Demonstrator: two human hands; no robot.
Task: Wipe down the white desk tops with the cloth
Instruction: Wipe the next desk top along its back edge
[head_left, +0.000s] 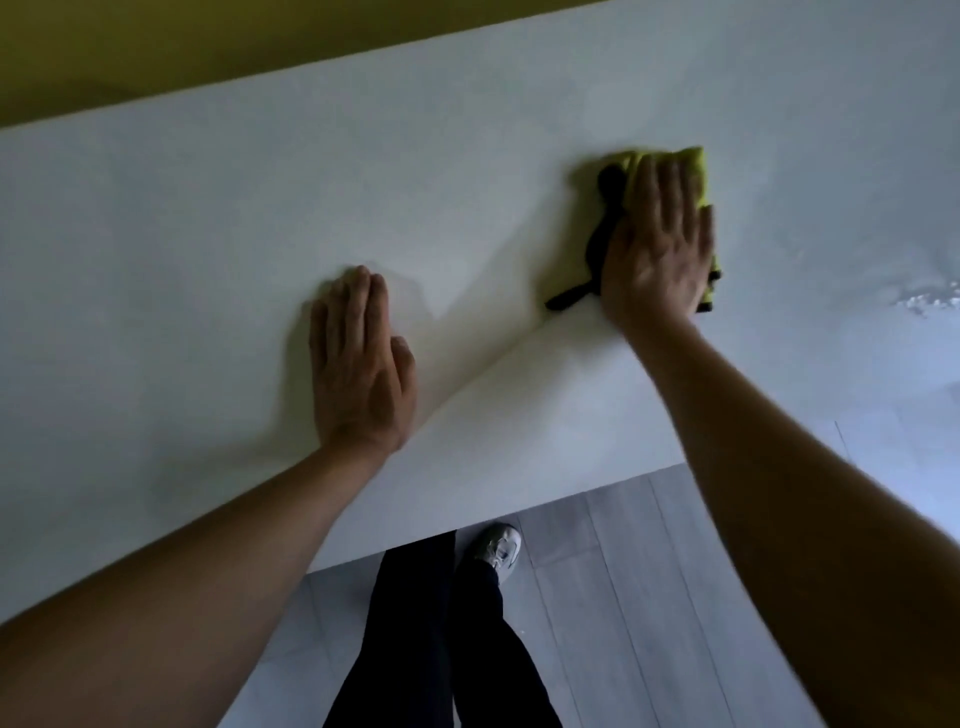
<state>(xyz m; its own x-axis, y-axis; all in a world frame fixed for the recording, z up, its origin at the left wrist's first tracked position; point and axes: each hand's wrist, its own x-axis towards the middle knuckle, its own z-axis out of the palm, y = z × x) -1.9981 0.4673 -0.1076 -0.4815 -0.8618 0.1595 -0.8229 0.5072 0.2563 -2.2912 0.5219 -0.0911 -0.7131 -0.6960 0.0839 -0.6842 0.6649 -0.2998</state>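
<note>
Left hand (361, 364) lies flat on the white desk top (182, 234), fingers straight and together, holding nothing. Below, between the forearms, dark trousers (415, 634) and one pale shoe (500, 551) stand on grey floorboards (623, 597); the desk's near edge cuts off the rest. Right hand (657, 244) presses flat, fingers extended, on the yellow-green cloth (693, 166), hiding most of it. Wet streaks (930, 300) glint at far right, blurred.

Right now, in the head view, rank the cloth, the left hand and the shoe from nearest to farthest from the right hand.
1. Cloth, under the right hand.
2. Left hand, flat on the desk to its left.
3. Shoe, on the floor below the desk edge.
</note>
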